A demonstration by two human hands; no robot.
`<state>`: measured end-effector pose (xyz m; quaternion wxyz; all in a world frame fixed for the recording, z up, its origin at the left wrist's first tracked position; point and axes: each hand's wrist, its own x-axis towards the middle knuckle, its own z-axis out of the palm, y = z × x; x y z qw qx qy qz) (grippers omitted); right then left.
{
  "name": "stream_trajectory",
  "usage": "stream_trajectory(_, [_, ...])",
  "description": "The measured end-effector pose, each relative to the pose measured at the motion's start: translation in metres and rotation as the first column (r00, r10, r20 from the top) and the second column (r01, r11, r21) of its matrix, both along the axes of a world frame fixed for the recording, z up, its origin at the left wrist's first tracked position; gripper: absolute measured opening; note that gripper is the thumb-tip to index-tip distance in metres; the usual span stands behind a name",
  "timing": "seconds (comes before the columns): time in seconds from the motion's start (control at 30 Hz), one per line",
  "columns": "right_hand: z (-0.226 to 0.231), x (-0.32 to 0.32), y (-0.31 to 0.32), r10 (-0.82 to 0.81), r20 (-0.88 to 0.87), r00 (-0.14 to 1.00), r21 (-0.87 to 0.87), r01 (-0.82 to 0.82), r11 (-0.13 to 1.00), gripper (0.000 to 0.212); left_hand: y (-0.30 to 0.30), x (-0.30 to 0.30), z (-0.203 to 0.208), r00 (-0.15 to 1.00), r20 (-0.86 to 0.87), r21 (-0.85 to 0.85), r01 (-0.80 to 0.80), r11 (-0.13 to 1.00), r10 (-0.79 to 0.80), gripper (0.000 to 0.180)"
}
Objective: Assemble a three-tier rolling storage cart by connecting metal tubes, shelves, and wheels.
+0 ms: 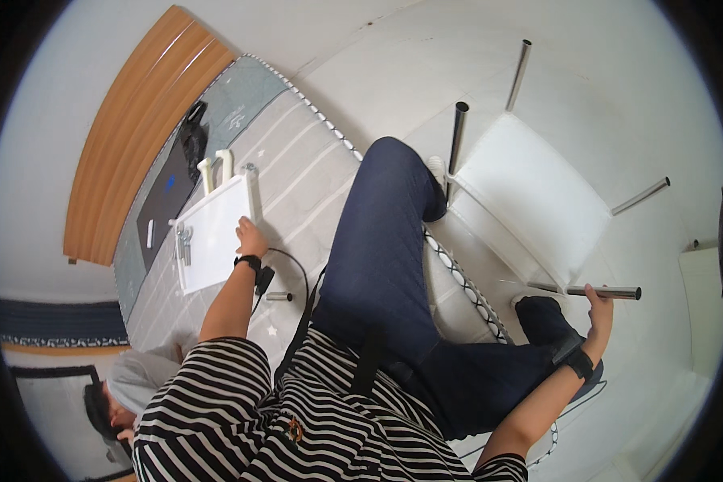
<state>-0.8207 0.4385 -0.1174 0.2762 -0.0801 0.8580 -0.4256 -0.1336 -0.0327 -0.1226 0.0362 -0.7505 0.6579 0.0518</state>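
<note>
A small white table (pixel 530 185) with shiny metal legs lies upside down on the floor to the right, its legs pointing up and outward. My right hand (pixel 598 313) is closed round the nearest metal leg (pixel 622 293). On the bed to the left lies a shallow white tray-like panel (pixel 217 241). My left hand (pixel 251 238) grips its right edge, with bent fingers over the surface; the thumb is hard to see. Several small metal parts (pixel 185 243) lie at the panel's left side. Two cream-coloured curved pieces (pixel 217 170) stick out beyond its far edge.
The grey-striped bed (pixel 297 161) has a wooden headboard (pixel 145 136). On it are a dark flat sheet (pixel 165 193), a black bag (pixel 193 140) and a short metal tube (pixel 279 296). A black cable (pixel 304 269) runs from my left wrist. Another person (pixel 140 377) is at lower left.
</note>
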Motion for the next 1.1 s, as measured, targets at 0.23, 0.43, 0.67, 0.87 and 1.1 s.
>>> stream_trajectory(0.23, [-0.005,-0.017,0.012,0.012,-0.106,0.994,0.016,-0.011,1.0,0.085,0.0,0.006,0.042,0.983,-0.056,-0.024,0.176,0.984,-0.177,0.043])
stream_trajectory(0.43, [0.01,-0.009,0.006,-0.03,-0.096,0.995,0.034,0.033,0.999,0.083,0.064,-0.057,0.137,0.952,0.137,0.106,0.26,0.96,-0.273,0.045])
stream_trajectory(0.67, [0.004,-0.016,0.015,-0.009,-0.068,0.998,-0.017,0.008,1.0,0.083,0.084,-0.057,0.217,0.949,0.119,0.115,0.278,0.954,-0.291,0.048])
stream_trajectory(0.87, [0.034,-0.007,0.007,-0.001,0.035,0.999,0.014,0.001,1.0,0.074,0.092,-0.019,0.299,0.978,0.1,-0.04,0.188,0.981,-0.183,0.044])
stream_trajectory(1.1, [0.018,-0.01,0.014,0.007,0.056,0.998,-0.035,-0.005,0.999,0.074,0.098,0.095,0.339,0.982,-0.19,-0.213,-0.03,0.977,-0.012,0.054])
